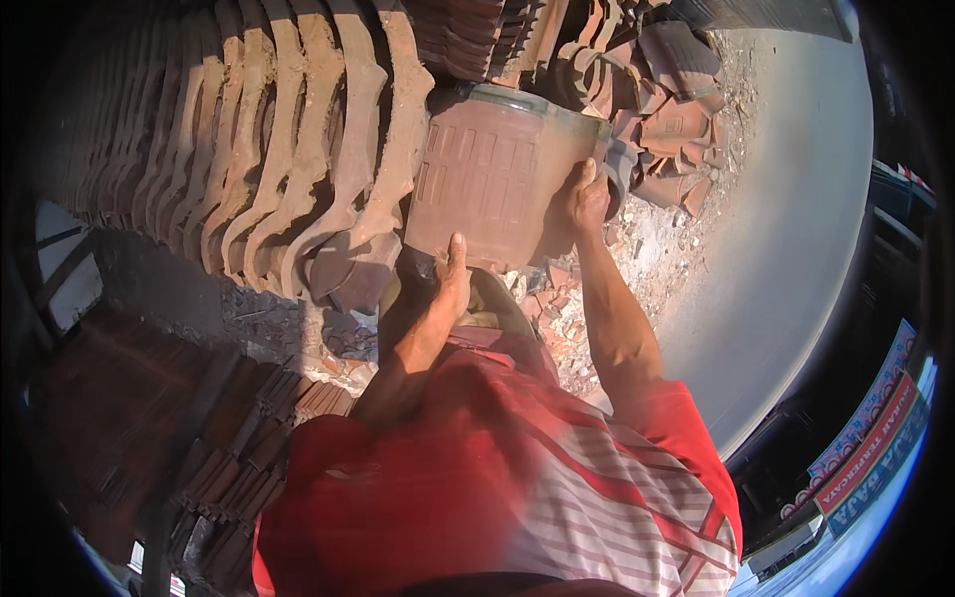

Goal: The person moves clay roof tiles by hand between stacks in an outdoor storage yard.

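Note:
A reddish-brown clay roof tile [479,174] with rows of raised bars is held up in front of me. My left hand [454,276] grips its near edge, thumb lying on top and the other fingers hidden beneath. At the tile's right side, my right hand [589,196] clasps the edge with its thumb up. To the left stands a long row of roof tiles [288,139] on edge, packed close together, with the held tile beside the end of that row.
Broken tiles [678,129] lie heaped at the far right, above rubble [652,264] beside a grey road [786,189]. More stacked tiles [234,473] stand at the lower left. Further tiles [463,35] are stacked beyond the held one.

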Demonstrator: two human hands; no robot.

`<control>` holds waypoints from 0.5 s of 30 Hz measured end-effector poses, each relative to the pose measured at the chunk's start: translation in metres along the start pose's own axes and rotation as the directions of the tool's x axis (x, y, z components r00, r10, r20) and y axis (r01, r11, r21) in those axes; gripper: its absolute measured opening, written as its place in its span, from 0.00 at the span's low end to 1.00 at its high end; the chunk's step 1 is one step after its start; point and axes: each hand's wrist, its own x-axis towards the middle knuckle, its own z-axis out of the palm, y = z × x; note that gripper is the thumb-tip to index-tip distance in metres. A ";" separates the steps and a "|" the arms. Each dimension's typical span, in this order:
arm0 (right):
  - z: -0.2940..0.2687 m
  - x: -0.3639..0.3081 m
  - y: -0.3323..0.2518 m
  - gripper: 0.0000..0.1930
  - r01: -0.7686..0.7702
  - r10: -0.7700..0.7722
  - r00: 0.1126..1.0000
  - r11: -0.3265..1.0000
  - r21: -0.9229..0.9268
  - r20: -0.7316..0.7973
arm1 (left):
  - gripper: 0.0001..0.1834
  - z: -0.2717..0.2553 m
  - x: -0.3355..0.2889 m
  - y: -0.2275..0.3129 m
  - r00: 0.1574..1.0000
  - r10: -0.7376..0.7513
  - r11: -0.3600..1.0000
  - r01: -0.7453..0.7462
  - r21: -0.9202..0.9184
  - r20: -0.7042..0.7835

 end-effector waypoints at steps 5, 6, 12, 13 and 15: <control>0.005 0.015 0.017 0.33 0.097 -0.099 0.993 0.995 0.027 0.068 | 0.60 0.000 0.018 0.006 0.999 -0.026 0.992 0.030 0.123 -0.035; -0.005 0.019 0.050 0.33 0.383 -0.398 0.912 0.913 0.142 0.099 | 0.63 -0.009 0.020 0.014 0.997 -0.043 0.956 0.021 0.293 0.068; -0.020 -0.066 0.123 0.43 -0.007 -0.143 0.960 0.845 0.535 0.239 | 0.52 -0.146 -0.063 0.074 0.995 0.081 0.777 -0.104 0.621 0.066; -0.023 -0.097 0.124 0.42 -0.198 -0.004 0.919 0.859 0.471 0.394 | 0.49 -0.192 -0.080 0.060 0.984 0.143 0.859 -0.071 0.506 -0.104; -0.027 -0.147 0.185 0.32 -0.408 0.229 0.851 0.855 0.321 0.472 | 0.40 -0.264 -0.098 0.035 0.901 0.227 0.970 -0.175 0.171 -0.370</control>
